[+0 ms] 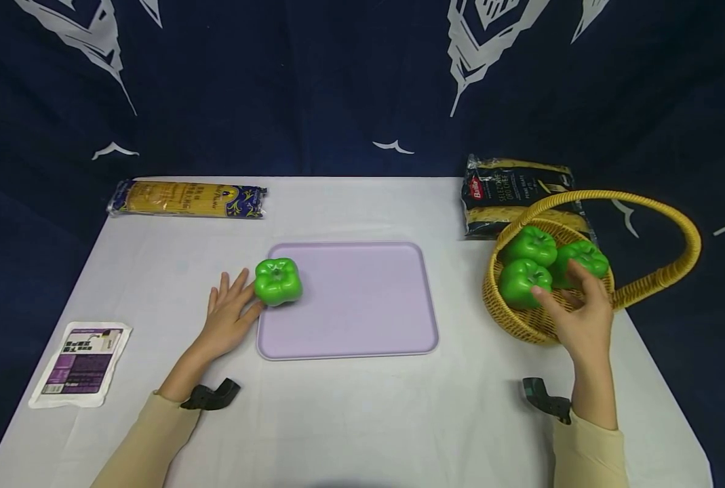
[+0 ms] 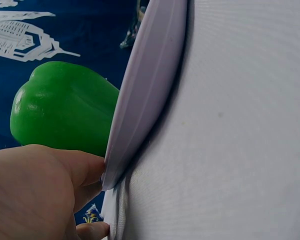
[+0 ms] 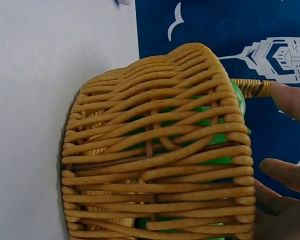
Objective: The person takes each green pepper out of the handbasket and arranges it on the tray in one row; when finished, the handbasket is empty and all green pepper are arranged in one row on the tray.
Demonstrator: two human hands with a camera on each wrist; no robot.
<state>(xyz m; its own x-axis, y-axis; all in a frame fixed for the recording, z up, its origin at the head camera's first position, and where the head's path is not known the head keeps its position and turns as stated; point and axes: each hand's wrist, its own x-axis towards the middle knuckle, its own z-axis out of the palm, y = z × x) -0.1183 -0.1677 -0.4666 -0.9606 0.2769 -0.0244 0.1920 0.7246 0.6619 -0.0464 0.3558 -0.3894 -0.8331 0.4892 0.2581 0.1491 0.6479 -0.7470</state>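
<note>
The left hand [image 1: 230,315] is resting unclenched, one green pepper [image 1: 278,282] sitting just right of its fingers on the left edge of a lilac tray [image 1: 362,312]. Farther right, a wicker basket [image 1: 517,327] is holding three green peppers [image 1: 521,280], lying just past the right hand [image 1: 584,325] (thumb and fingers parted, contact unclear).

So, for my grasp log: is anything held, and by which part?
Nothing appears held: the left hand rests beside a green pepper; the right hand hovers open over the basket.

Left hand [image 2: 37,192]: a fingertip at the rim of the tray [image 2: 150,85]. Green pepper [image 2: 62,110] just beyond the hand. Tray lies on white cloth [image 2: 235,120].
</note>
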